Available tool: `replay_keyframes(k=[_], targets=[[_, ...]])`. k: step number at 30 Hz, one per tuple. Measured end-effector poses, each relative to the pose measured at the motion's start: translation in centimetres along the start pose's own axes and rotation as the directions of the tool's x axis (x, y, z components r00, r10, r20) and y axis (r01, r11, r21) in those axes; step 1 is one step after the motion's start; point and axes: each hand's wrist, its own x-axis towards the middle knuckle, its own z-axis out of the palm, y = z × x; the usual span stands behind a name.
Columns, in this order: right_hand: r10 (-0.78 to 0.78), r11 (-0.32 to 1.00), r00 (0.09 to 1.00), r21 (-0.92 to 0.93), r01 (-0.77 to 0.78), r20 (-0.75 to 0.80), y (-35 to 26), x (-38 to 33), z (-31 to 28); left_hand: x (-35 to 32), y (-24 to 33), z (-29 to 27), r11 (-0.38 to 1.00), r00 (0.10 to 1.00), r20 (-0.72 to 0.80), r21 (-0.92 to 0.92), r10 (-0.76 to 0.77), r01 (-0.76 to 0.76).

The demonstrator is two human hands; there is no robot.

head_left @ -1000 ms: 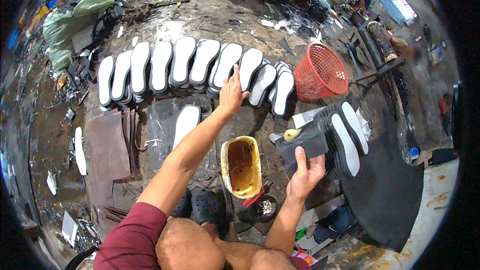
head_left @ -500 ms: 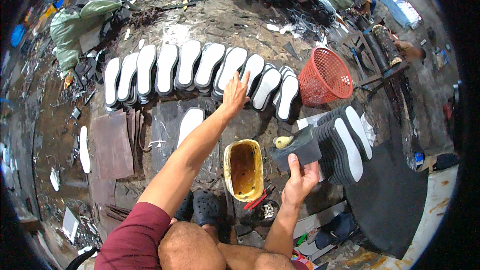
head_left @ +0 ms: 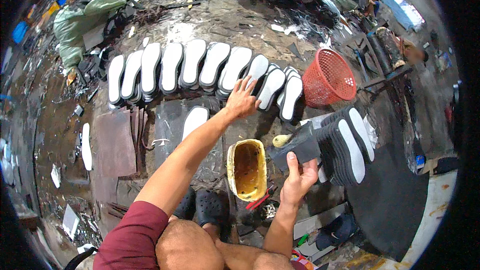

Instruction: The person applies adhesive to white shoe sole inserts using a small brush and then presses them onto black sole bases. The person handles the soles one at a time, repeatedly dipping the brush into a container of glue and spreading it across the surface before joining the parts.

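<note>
On the stained concrete floor [head_left: 210, 20], a row of white-topped, black-edged shoe soles [head_left: 192, 65], laid side by side and overlapping, curving from left to right. At the row's right part, left hand [head_left: 241, 101] stretched out at arm's length, fingers spread wide and flat, palm down, fingertips touching the sole there [head_left: 255, 67]; nothing clasped. Two more soles just right of that hand, angled downward.

Nearer the body, right hand [head_left: 298, 177] raised with thumb and fingers closed around the lower edge of a dark grey flat sole piece [head_left: 296, 142], held tilted. Just beyond that piece's upper left corner, a pale yellowish brush tip [head_left: 281, 140], touching or overlapping it; which one, impossible to tell. Between the two forearms, a yellow glue-caked oblong tub [head_left: 247, 169], open side up, close beside the right hand's wrist, apart from the left hand.

Right of the held piece, a stack of black soles with white faces [head_left: 347, 145], standing on edge and leaning, close against the piece. Above that stack, a red mesh plastic basket [head_left: 328, 76] tipped on its side, near the row's right end. Left of the left forearm, one single white sole [head_left: 194, 120] on a dark sheet, and brown flat leather-like sheets [head_left: 116, 142] further left. Below, black clogs [head_left: 209, 207] by the bare knees.
</note>
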Motion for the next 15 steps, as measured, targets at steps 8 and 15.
replay_keyframes(k=[8,15], targets=[[-0.007,0.977,0.975,-0.204,0.053,0.221,2.1,2.4,5.0,-18.5,4.4,-6.4,0.808,0.878,-0.074,-0.434,-0.473,0.398],[0.034,0.850,0.822,-0.449,0.275,0.568,11.9,4.3,20.1,-31.3,4.0,-10.6,0.693,0.720,0.066,-0.225,-0.690,0.685]])
